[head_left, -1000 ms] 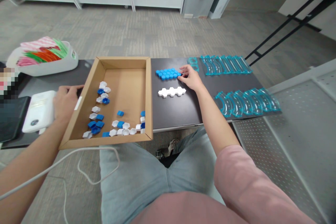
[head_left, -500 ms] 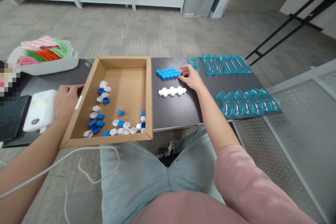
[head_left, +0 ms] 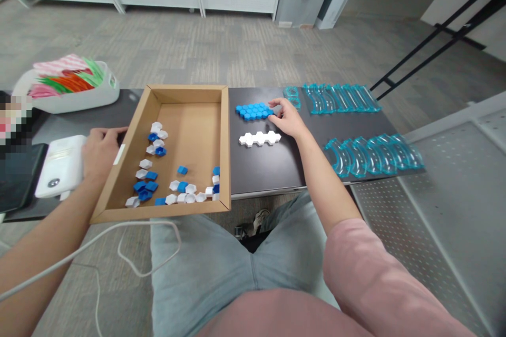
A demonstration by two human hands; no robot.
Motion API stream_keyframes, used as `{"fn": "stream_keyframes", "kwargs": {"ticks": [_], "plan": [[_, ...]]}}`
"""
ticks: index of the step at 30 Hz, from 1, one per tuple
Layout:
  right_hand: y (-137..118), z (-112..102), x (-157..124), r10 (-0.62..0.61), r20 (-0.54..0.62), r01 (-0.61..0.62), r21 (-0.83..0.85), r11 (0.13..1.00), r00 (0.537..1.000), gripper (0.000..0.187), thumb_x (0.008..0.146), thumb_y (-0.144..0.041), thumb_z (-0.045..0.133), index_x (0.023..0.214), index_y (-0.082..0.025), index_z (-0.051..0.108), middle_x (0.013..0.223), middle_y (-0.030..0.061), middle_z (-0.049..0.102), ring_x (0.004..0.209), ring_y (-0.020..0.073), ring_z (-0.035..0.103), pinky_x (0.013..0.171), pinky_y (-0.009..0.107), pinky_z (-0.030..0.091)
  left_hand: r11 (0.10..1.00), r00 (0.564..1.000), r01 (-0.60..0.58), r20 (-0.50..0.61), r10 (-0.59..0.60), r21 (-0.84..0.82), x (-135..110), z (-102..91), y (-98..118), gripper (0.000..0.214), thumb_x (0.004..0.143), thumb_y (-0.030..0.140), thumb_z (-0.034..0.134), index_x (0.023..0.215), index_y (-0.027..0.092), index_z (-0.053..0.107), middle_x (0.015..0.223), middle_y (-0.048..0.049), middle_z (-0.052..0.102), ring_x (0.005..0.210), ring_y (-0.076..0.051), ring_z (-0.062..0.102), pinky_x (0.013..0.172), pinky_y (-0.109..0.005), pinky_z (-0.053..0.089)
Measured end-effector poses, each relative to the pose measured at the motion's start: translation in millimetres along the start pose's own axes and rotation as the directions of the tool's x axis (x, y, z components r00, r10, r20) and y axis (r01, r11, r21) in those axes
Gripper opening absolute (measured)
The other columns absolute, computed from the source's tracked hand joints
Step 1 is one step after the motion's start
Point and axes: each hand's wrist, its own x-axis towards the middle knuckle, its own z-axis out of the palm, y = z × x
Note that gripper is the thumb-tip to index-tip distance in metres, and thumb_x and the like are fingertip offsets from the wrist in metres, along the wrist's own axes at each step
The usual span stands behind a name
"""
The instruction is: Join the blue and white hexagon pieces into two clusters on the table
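My right hand [head_left: 288, 118] rests on the dark table [head_left: 269, 166], its fingertips touching the right end of a cluster of blue hexagon tiles [head_left: 253, 111]. Just below lies a row of white hexagon tiles [head_left: 259, 138]. My left hand [head_left: 99, 150] grips the left wall of a cardboard box [head_left: 225, 137], which holds several loose blue and white hexagon tiles [head_left: 158, 168]. I cannot tell whether a tile sits under the right fingertips.
Two rows of clear teal curved pieces [head_left: 342, 97] [head_left: 373, 154] lie at the right. A white device [head_left: 59, 166] with a cable sits at the left, beside a white tub [head_left: 67, 97] of coloured strips. A perforated metal surface [head_left: 435, 210] adjoins the table's right.
My right fingertips have shifted slightly along the right end of the blue tile cluster. The left hand stays on the box wall.
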Motion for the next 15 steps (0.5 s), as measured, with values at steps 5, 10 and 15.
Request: {"fn": "stream_keyframes", "kwargs": {"ticks": [5, 10, 15], "plan": [[0.8, 2.4, 0.2, -0.041, 0.034, 0.042, -0.029, 0.999, 0.999, 0.053, 0.085, -0.034, 0.080, 0.136, -0.025, 0.075, 0.147, 0.0130, 0.080, 0.074, 0.0197, 0.062, 0.083, 0.047, 0.063, 1.000, 0.999, -0.026, 0.020, 0.026, 0.017, -0.4, -0.5, -2.3, 0.074, 0.113, 0.043, 0.036, 0.172, 0.013, 0.070, 0.154, -0.0251, 0.063, 0.151, -0.042, 0.062, 0.134, -0.053, 0.051], [1.9, 2.8, 0.4, -0.014, 0.041, 0.015, -0.029, 0.999, 0.999, 0.052, 0.086, -0.038, 0.087, 0.136, -0.027, 0.075, 0.148, 0.0113, 0.079, 0.078, 0.0209, 0.065, 0.086, 0.047, 0.064, 1.000, 1.000, -0.019, 0.003, 0.019, -0.017, -0.6, 0.6, -4.1, 0.071, 0.113, 0.045, 0.039, 0.170, 0.017, 0.071, 0.151, -0.0231, 0.064, 0.153, -0.042, 0.060, 0.136, -0.053, 0.049], [1.6, 3.1, 0.4, -0.003, 0.036, 0.004, -0.023, 1.000, 0.999, 0.049, 0.088, -0.036, 0.087, 0.135, -0.026, 0.076, 0.148, 0.0120, 0.078, 0.075, 0.0195, 0.064, 0.085, 0.046, 0.064, 0.999, 0.999, -0.034, 0.009, 0.034, -0.029, -0.1, 0.9, -5.0, 0.079, 0.107, 0.058, 0.054, 0.170, 0.013, 0.071, 0.153, -0.0259, 0.064, 0.153, -0.045, 0.057, 0.135, -0.058, 0.048]]}}
